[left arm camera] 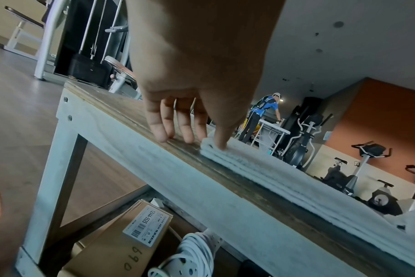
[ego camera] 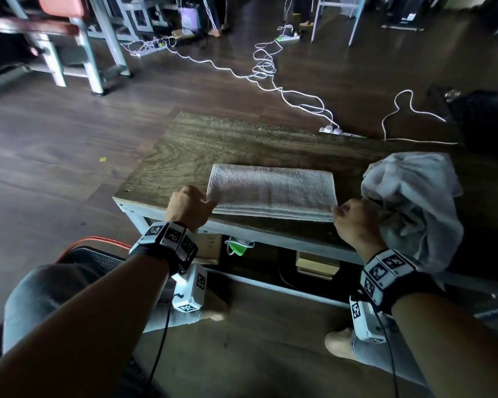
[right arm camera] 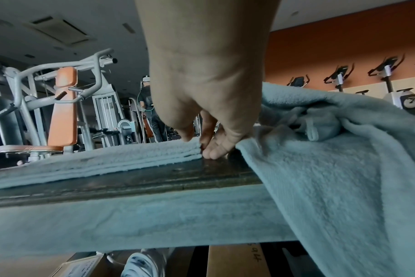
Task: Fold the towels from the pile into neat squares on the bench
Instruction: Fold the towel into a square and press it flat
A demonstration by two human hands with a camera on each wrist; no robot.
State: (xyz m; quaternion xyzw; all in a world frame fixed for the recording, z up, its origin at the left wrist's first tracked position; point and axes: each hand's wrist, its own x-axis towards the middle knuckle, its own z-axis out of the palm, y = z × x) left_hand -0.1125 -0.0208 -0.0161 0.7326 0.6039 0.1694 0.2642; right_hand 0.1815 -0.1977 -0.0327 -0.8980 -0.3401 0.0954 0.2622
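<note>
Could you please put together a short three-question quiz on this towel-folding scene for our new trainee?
1. True or false: the folded towel lies flat on the bench.
2. Where is the unfolded pile? A) on the floor B) at the bench's right end, draping over its front edge C) under the bench
3. Fill in: the left hand is at the towel's near-left corner, and the right hand is at its near-____ corner.

Key: 1 true; 2 B; 3 right.
</note>
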